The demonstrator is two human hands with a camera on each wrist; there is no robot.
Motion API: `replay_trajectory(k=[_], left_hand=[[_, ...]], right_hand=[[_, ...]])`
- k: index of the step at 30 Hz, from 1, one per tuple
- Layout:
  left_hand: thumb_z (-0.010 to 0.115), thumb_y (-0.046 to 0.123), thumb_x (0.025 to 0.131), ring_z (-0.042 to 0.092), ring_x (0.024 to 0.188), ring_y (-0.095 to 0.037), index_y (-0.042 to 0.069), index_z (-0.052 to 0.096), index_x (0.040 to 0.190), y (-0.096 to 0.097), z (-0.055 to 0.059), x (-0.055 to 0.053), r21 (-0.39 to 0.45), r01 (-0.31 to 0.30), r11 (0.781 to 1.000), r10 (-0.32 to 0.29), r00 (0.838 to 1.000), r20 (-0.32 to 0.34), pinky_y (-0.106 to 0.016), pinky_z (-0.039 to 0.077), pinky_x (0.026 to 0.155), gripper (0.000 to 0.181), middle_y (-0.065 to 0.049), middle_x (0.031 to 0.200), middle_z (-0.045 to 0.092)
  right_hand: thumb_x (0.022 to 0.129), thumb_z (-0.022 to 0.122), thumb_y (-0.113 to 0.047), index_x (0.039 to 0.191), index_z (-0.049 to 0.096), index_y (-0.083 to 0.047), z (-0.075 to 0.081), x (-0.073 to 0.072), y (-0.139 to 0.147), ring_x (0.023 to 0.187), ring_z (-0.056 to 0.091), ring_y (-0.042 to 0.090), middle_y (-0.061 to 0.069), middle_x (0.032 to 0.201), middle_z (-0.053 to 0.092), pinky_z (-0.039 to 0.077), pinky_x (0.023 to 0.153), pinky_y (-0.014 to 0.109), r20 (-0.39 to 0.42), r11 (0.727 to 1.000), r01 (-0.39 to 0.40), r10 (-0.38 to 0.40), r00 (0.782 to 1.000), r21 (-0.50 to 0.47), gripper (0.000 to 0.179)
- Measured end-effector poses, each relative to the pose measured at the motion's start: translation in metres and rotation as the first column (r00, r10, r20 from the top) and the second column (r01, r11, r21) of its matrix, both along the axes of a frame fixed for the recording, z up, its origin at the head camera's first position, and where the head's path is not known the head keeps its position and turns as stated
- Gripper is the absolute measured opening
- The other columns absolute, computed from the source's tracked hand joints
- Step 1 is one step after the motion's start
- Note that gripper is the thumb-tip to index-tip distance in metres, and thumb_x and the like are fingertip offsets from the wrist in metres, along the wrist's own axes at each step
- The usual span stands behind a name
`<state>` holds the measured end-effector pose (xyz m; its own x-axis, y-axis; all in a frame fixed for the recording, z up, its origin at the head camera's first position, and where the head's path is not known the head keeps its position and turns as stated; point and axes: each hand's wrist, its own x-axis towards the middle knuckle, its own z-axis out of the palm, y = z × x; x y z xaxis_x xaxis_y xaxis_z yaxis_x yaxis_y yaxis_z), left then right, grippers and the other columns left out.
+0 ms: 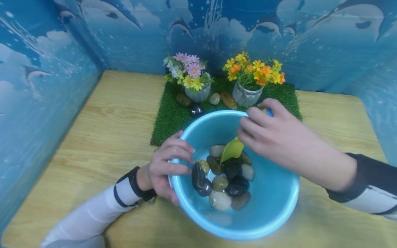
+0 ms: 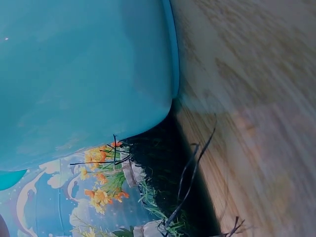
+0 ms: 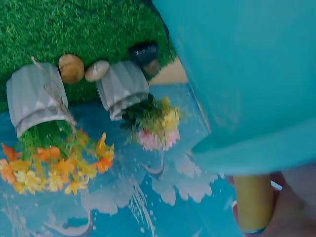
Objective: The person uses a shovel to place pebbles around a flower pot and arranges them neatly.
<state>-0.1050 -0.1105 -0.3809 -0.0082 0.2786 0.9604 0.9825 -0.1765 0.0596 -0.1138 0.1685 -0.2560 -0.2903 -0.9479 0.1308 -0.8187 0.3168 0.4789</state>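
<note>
A light blue plastic basin (image 1: 279, 206) holds several smooth stones (image 1: 220, 183) in black, grey, brown and white. My left hand (image 1: 167, 164) grips the basin's left rim, fingers over the edge and thumb on the outside. Above the far right rim, my right hand (image 1: 273, 136) holds a small yellow shovel (image 1: 232, 150) by its handle. The shovel's blade points down among the stones, overlapping them in the head view. In the right wrist view the yellow handle (image 3: 253, 202) shows between the fingers. The left wrist view shows the basin's outer wall (image 2: 84, 74); the left fingers are mostly hidden there.
Behind the basin lies a green turf mat (image 1: 167, 122) on the wooden table (image 1: 102, 137). On it stand a pot of pink and yellow flowers (image 1: 192, 70), a pot of orange flowers (image 1: 255, 70) and several stones (image 1: 215, 99). Dolphin-print curtains (image 1: 211, 31) enclose the table.
</note>
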Motion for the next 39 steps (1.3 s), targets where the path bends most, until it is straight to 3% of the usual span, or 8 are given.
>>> replay_trajectory(k=[4, 11, 15, 23, 28, 31, 35, 39], left_hand=[[0.055, 0.062, 0.094, 0.056, 0.094, -0.034, 0.007, 0.063, 0.086, 0.0, 0.0, 0.0, 0.0, 0.005, 1.0, -0.005, 1.0, -0.004, -0.052, 0.025, 0.116, 0.056, -0.015, 0.089, 0.063], [0.055, 0.062, 0.094, 0.056, 0.095, -0.034, 0.007, 0.064, 0.086, 0.0, -0.001, 0.001, 0.001, 0.002, 1.0, -0.002, 1.0, 0.005, -0.054, 0.026, 0.116, 0.056, -0.015, 0.089, 0.064], [0.056, 0.062, 0.094, 0.056, 0.095, -0.034, 0.007, 0.064, 0.086, 0.001, -0.002, 0.001, 0.005, 0.008, 1.0, -0.008, 1.0, 0.009, -0.054, 0.026, 0.116, 0.056, -0.015, 0.09, 0.064], [0.055, 0.062, 0.094, 0.056, 0.096, -0.034, 0.007, 0.064, 0.086, 0.0, -0.002, 0.002, 0.0, 0.003, 1.0, -0.003, 1.0, 0.017, -0.053, 0.026, 0.116, 0.056, -0.015, 0.09, 0.064], [0.057, 0.062, 0.093, 0.056, 0.097, -0.034, 0.007, 0.064, 0.088, 0.0, -0.003, 0.002, 0.001, 0.008, 1.0, -0.008, 1.0, 0.024, -0.055, 0.026, 0.115, 0.055, -0.015, 0.091, 0.064], [0.057, 0.062, 0.093, 0.056, 0.097, -0.034, 0.007, 0.065, 0.087, 0.0, -0.004, 0.001, 0.007, 0.005, 1.0, -0.005, 1.0, 0.024, -0.055, 0.027, 0.115, 0.056, -0.015, 0.09, 0.064], [0.057, 0.061, 0.093, 0.057, 0.096, -0.035, 0.007, 0.065, 0.086, -0.001, -0.004, 0.001, 0.007, -0.006, 1.0, 0.006, 0.999, 0.042, -0.057, 0.029, 0.113, 0.055, -0.015, 0.088, 0.065], [0.058, 0.061, 0.092, 0.057, 0.097, -0.035, 0.007, 0.066, 0.087, -0.002, -0.006, 0.001, -0.003, -0.005, 1.0, 0.005, 0.999, 0.046, -0.058, 0.029, 0.112, 0.055, -0.015, 0.089, 0.065]], right_hand=[[0.077, 0.081, 0.003, 0.099, 0.066, -0.002, -0.003, 0.001, -0.003, 0.088, 0.044, 0.032, 0.015, 0.096, 0.058, 0.042, 0.082, 0.05, 0.008, 0.996, 0.024, -0.025, 1.0, 0.086, 0.027], [0.076, 0.08, 0.005, 0.09, 0.063, -0.005, 0.0, 0.0, -0.007, 0.087, 0.041, 0.031, 0.012, 0.09, 0.054, 0.04, 0.08, 0.049, 0.07, 0.993, 0.038, -0.046, 0.996, 0.108, 0.025], [0.076, 0.082, 0.001, 0.086, 0.063, -0.009, -0.007, 0.001, -0.009, 0.085, 0.04, 0.029, 0.01, 0.087, 0.055, 0.039, 0.078, 0.046, 0.111, 0.99, 0.028, -0.044, 0.993, 0.138, 0.024], [0.073, 0.086, -0.004, 0.086, 0.067, -0.014, -0.01, -0.003, -0.012, 0.083, 0.039, 0.027, 0.007, 0.085, 0.057, 0.037, 0.078, 0.046, 0.203, 0.987, 0.02, -0.052, 0.978, 0.16, 0.025], [0.073, 0.088, -0.009, 0.087, 0.071, -0.02, -0.006, -0.003, -0.015, 0.08, 0.04, 0.022, -0.001, 0.081, 0.056, 0.036, 0.077, 0.043, 0.328, 0.986, 0.003, -0.058, 0.943, 0.165, 0.024], [0.073, 0.086, -0.012, 0.08, 0.07, -0.022, -0.012, -0.001, -0.018, 0.075, 0.038, 0.019, -0.006, 0.075, 0.056, 0.033, 0.072, 0.038, 0.402, 0.986, -0.011, -0.056, 0.914, 0.164, 0.02], [0.073, 0.083, -0.009, 0.072, 0.067, -0.023, -0.024, -0.001, -0.021, 0.071, 0.036, 0.017, -0.008, 0.071, 0.054, 0.03, 0.07, 0.034, 0.444, 0.988, -0.011, -0.06, 0.894, 0.155, 0.021], [0.072, 0.081, -0.008, 0.074, 0.068, -0.022, -0.028, -0.003, -0.021, 0.071, 0.036, 0.016, -0.009, 0.072, 0.054, 0.031, 0.07, 0.033, 0.485, 0.991, -0.013, -0.054, 0.873, 0.132, 0.019]])
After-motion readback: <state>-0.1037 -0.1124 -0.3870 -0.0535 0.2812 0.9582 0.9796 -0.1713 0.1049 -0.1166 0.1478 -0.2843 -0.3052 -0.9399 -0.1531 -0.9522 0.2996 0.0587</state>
